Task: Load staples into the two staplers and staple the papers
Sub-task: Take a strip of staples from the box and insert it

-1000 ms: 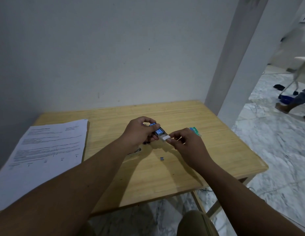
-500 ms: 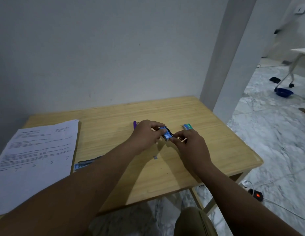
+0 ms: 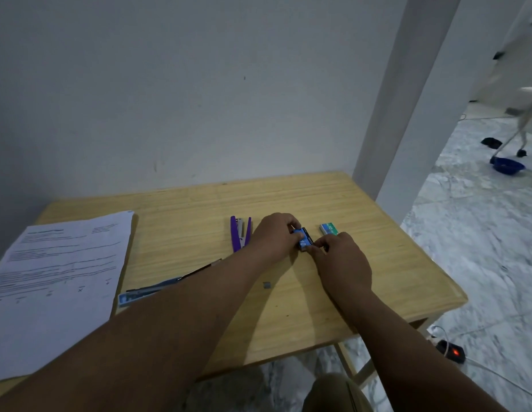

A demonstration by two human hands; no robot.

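A small blue staple box (image 3: 304, 240) is pinched between my left hand (image 3: 275, 236) and my right hand (image 3: 340, 261), just above the wooden table (image 3: 392, 263). A purple stapler (image 3: 240, 236), swung open, lies just left of my left hand. A second, blue stapler (image 3: 149, 292) lies opened out under my left forearm, partly hidden. A green staple box (image 3: 328, 228) sits behind my right hand. A small grey strip of staples (image 3: 267, 285) lies loose on the table between my arms. Printed papers (image 3: 59, 281) lie at the left.
The table stands against a white wall, with a white pillar (image 3: 407, 114) at its back right corner. A power strip with a red light (image 3: 455, 352) lies on the marble floor at the right. A blue bowl (image 3: 507, 166) sits far off.
The staple box, pulled open with its inner tray showing a second ago, is now slid shut between my hands. My view has shifted, revealing the purple stapler.
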